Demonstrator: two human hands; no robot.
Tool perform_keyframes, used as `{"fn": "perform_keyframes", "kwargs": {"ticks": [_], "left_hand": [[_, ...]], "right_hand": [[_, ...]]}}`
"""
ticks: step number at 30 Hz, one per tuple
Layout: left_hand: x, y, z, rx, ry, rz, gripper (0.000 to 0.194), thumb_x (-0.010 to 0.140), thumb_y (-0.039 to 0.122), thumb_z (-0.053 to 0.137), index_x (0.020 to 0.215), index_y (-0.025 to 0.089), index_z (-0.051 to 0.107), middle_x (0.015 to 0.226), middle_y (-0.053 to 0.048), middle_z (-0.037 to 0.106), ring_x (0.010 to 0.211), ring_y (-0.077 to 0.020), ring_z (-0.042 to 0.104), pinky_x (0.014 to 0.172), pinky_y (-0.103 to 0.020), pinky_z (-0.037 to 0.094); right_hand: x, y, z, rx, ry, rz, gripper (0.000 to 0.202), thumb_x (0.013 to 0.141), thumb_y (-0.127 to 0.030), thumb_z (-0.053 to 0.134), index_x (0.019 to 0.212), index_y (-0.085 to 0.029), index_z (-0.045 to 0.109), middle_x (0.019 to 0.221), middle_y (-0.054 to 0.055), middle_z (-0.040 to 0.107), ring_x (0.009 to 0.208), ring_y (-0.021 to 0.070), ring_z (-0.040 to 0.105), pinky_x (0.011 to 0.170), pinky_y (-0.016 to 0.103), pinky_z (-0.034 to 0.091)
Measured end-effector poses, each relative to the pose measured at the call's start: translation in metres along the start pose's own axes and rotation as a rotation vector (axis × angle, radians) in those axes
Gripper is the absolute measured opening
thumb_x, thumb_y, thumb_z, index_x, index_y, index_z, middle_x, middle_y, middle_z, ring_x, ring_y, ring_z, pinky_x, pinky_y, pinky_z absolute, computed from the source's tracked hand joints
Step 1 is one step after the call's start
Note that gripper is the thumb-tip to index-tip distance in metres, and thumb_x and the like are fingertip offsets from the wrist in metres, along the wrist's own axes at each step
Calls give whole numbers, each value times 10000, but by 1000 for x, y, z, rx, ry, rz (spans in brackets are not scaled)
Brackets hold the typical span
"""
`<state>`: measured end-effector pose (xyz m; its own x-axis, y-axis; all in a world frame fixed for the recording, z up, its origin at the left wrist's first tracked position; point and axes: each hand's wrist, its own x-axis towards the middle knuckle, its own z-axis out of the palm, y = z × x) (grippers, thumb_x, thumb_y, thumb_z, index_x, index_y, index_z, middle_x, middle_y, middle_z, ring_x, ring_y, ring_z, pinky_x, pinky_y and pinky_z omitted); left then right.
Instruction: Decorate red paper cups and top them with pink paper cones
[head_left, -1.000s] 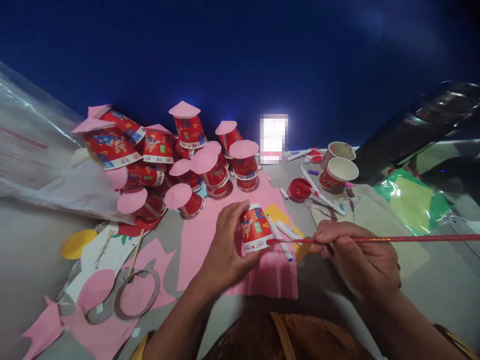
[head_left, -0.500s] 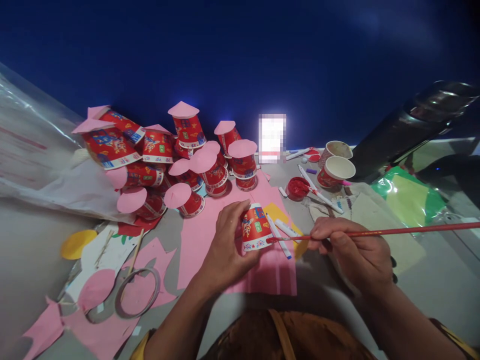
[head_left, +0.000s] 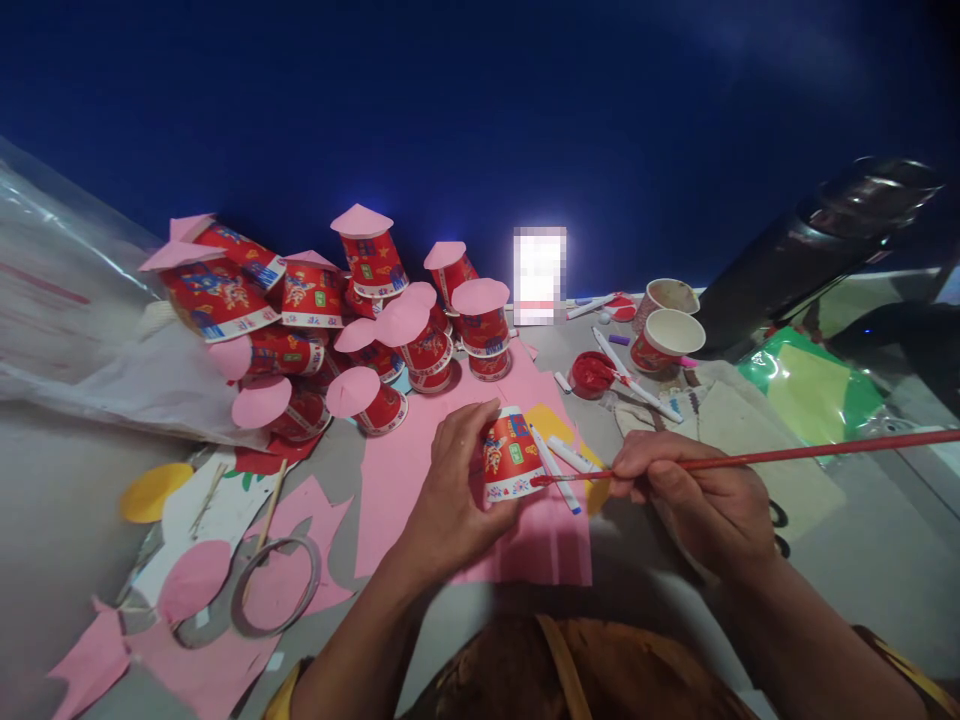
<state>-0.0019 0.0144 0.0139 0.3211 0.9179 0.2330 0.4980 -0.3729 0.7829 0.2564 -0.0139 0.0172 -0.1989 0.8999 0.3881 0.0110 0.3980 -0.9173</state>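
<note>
My left hand [head_left: 459, 480] is closed around an upside-down red paper cup [head_left: 511, 452] with blue and gold prints and a white band along its lower rim. Between the fingers of my right hand [head_left: 697, 500] is a long red paintbrush [head_left: 787, 453], its handle reaching toward the right edge. The red-coated bristles touch the white band at the cup's lower right side. Pink paper [head_left: 405, 500] lies beneath the cup, with white markers [head_left: 559, 470] just to its right. A small tub of red paint [head_left: 592, 375] stands farther back.
Several red cups with pink paper cones [head_left: 367, 250] are stacked at the back left. A tape roll [head_left: 238, 590] rests on pink scraps. Two paper cups [head_left: 673, 335], a black bottle [head_left: 810, 250] and a green packet [head_left: 814, 380] stand or lie at right. A blurred bright rectangle [head_left: 540, 275] stands behind.
The view has shifted slightly. My right hand and the paintbrush have moved a little to the left, with the bristles still at the cup's white band. My left hand keeps its hold.
</note>
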Motion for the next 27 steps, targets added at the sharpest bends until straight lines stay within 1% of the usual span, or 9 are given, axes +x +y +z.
{"fn": "perform_keyframes", "kwargs": {"ticks": [2,5,8,11,15,18,23,27], "left_hand": [[0,0,0,2,-3,-5,817,753,140,735,1474,291,382,1457,-101,475,1388,-300,446,1169,-527,397],[1,1,0,0,10,-2,785,768,188,753,1457,291,391,1446,-105,486,1381,-310,456,1164,-540,401],[2,2,0,-2,8,-7,767,783,239,766,1451,289,393,1443,-108,488,1374,-313,464,1153,-542,411],[2,3,0,-6,-2,-15,769,784,238,764,1454,287,391,1446,-106,488,1368,-308,469,1147,-534,417],[1,2,-1,-12,-18,-15,822,741,163,747,1469,288,386,1463,-101,482,1372,-307,466,1134,-522,430],[1,2,-1,-9,-17,-11,821,737,142,730,1468,289,388,1465,-101,483,1376,-309,465,1130,-523,431],[2,2,-1,-4,-18,-14,791,769,240,768,1460,299,388,1466,-109,483,1382,-332,464,1122,-544,435],[2,2,0,-1,-20,-25,768,784,286,779,1447,293,393,1456,-111,491,1378,-331,470,1125,-545,431]], "right_hand": [[0,1,0,3,21,-23,223,1063,-221,491,1081,-234,713,810,28,691,705,156,570,655,301,469],[0,1,0,12,39,-30,215,1060,-221,500,1071,-230,714,807,29,690,705,157,567,647,299,464],[1,0,0,6,4,2,218,1065,-232,494,1058,-236,712,801,22,687,715,153,572,647,287,466],[2,-1,1,-1,-9,17,218,1065,-241,498,1048,-237,716,800,20,694,707,149,575,648,283,469],[1,0,2,20,91,-18,213,1055,-256,517,1047,-229,728,796,34,699,688,161,577,625,297,468],[0,0,1,13,130,-20,213,1047,-248,526,1038,-227,737,787,44,701,678,172,583,606,306,465],[2,-1,1,17,87,-2,226,1042,-283,533,997,-221,746,765,52,689,672,183,580,618,325,487],[3,-1,1,-9,29,35,240,1044,-291,531,981,-212,749,769,51,691,679,175,593,597,301,490]]}}
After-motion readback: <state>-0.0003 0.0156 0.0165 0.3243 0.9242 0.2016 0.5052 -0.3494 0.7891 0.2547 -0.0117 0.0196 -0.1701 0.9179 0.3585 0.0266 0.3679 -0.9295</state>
